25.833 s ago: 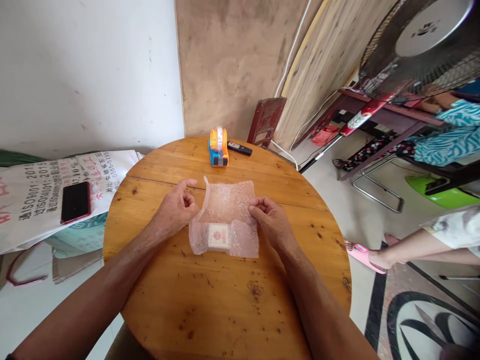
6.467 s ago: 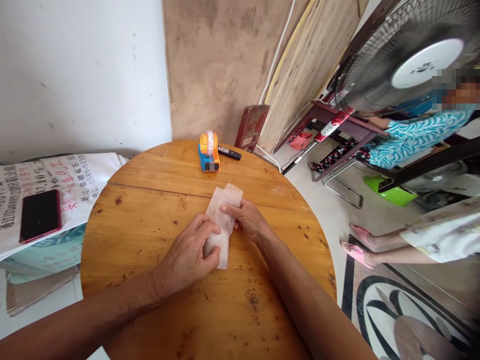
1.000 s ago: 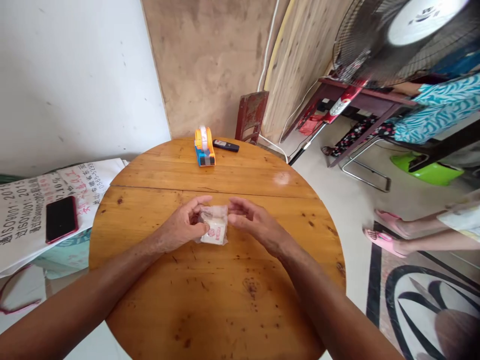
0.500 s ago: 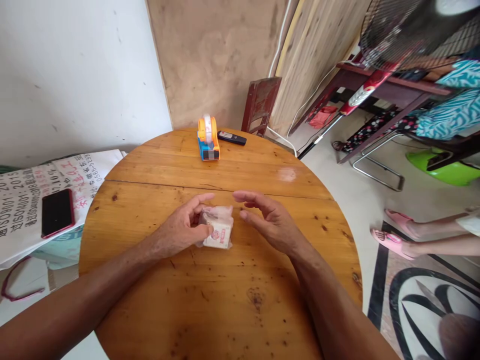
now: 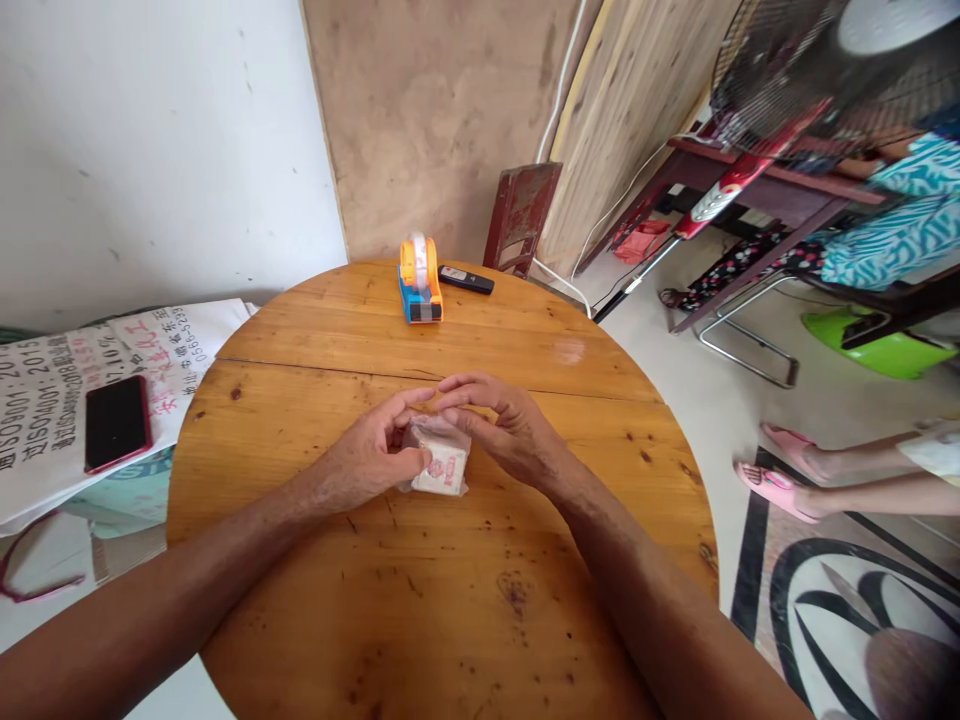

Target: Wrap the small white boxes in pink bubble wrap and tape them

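Observation:
A small white square packet with red printing, wrapped in loose clear plastic, is on the round wooden table in front of me. My left hand grips its left side, the thumb on the printed face and the fingers curled behind. Over the packet's far right corner reaches my right hand, fingers stretched out and thumb a little apart from them. The right thumb tip is at the plastic's top edge; whether it touches is unclear. What the packet contains is hidden.
On the table's far side stand an orange and blue tape dispenser and a black remote. A phone lies on printed white sacks at left. A red chair, a standing fan and other people's legs are beyond.
My right hand has moved left, from beside the packet to its far top edge. My left hand keeps its hold on the packet. The view has shifted slightly.

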`<control>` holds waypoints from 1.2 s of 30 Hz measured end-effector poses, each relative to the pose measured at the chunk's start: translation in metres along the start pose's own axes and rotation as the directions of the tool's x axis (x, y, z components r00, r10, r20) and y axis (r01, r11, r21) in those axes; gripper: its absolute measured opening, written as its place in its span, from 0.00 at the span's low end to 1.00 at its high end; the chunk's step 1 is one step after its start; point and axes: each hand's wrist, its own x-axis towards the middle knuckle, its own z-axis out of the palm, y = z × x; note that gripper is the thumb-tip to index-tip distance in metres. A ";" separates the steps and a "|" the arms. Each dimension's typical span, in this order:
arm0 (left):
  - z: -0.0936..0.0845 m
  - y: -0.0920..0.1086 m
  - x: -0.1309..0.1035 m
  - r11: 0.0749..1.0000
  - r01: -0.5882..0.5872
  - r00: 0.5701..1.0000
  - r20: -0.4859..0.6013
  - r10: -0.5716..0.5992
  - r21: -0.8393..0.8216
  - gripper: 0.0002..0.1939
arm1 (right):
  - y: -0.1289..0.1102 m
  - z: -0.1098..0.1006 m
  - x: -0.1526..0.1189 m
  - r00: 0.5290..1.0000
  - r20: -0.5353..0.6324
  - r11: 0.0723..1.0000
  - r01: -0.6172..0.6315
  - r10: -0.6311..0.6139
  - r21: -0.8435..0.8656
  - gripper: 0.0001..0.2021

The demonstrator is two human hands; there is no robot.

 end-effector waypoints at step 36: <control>-0.012 -0.003 0.002 0.991 -0.028 0.998 -0.045 0.034 0.130 0.16 | -0.024 0.027 -0.034 0.987 0.021 0.698 0.129 -0.162 -0.704 0.09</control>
